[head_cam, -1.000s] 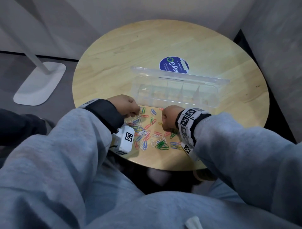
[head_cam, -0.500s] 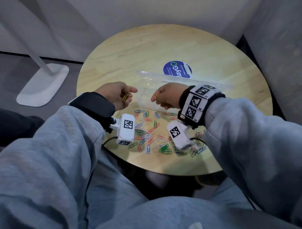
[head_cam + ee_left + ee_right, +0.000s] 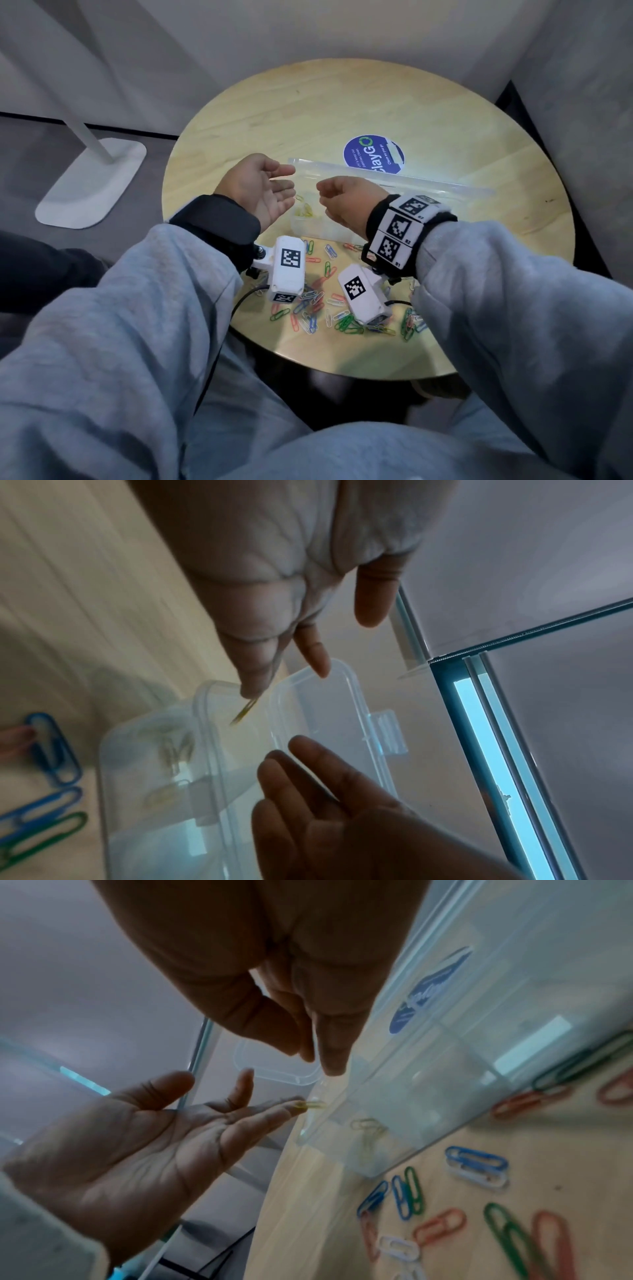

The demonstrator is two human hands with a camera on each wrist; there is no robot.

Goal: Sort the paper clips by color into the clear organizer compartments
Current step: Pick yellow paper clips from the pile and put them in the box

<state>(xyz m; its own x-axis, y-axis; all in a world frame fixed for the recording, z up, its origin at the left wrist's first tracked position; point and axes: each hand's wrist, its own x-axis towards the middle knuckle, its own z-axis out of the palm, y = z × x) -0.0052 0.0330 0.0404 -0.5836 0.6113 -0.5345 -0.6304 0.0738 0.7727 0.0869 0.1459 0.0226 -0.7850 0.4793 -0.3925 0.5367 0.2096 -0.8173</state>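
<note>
Both hands hover over the left end of the clear organizer (image 3: pixel 394 192), which sits on the round wooden bench (image 3: pixel 308 113) with its lid tipped back. Left hand (image 3: pixel 260 192) is palm up, fingers straight and spread wide, holding nothing. From the right wrist view a yellow paper clip (image 3: pixel 313 1104) shows just off its fingertips (image 3: pixel 274 1110), above the organizer's end compartment; cannot tell whether it touches a finger. Right hand (image 3: pixel 346 202) is palm down with fingers hanging loosely. In the left wrist view a yellow clip shows right below one of its fingertips (image 3: pixel 255 685); whether the hand pinches it is unclear through the blur.

A few yellow clips (image 3: pixel 305 210) already lie in the leftmost compartment. The other compartments look clear but are partly hidden by the right hand.

The unsorted pile of paper clips (image 3: pixel 318 301) is spread on the bench in front of the organizer, near the person: blue, green, red and white ones mixed, some overlapping. A round blue sticker (image 3: pixel 373 156) is on the bench just behind the lid. Grey sleeves (image 3: pixel 137 325) cover both arms, with marker-tagged wrist cameras (image 3: pixel 287 270) hanging above the pile. A white stand base (image 3: pixel 92 181) sits on the floor to the left.
</note>
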